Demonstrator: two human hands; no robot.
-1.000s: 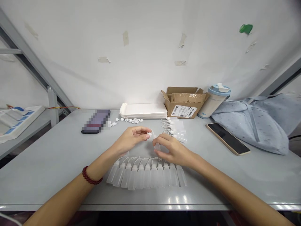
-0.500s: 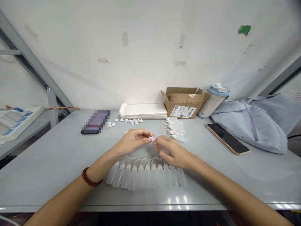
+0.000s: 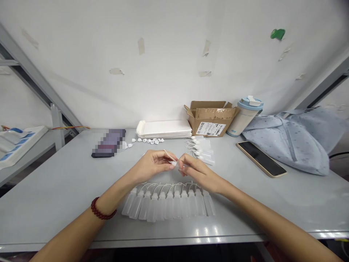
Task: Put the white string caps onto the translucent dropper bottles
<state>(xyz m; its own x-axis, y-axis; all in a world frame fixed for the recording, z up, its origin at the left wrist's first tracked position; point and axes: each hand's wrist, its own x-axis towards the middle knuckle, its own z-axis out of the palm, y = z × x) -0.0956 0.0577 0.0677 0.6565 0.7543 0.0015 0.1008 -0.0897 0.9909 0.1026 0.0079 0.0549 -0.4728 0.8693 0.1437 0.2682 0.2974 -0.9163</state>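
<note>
My left hand (image 3: 152,165) is closed, with thumb and fingertips pinching a small white cap (image 3: 173,163); a thin white strap (image 3: 170,155) arches over it. Against its fingertips, my right hand (image 3: 196,171) is closed around a small translucent plastic bottle, mostly hidden by the fingers. Just below both hands, several translucent squeeze bottles (image 3: 162,207) lie side by side in a row, necks pointing away from me, thin white straps curving over them. Beyond my left hand, several loose white caps (image 3: 153,141) lie on the table.
More small bottles (image 3: 201,148) lie before an open cardboard box (image 3: 212,118). Left of it is a stack of white envelopes (image 3: 165,129). A tumbler (image 3: 242,120), phone (image 3: 261,158) and pale blue cloth bag (image 3: 289,145) occupy the right. A dark, blurred-out object (image 3: 109,143) lies at left.
The view has shifted slightly. The hands stay together over the row; the strap now stretches between them, and clear plastic shows at my right fingertips.
</note>
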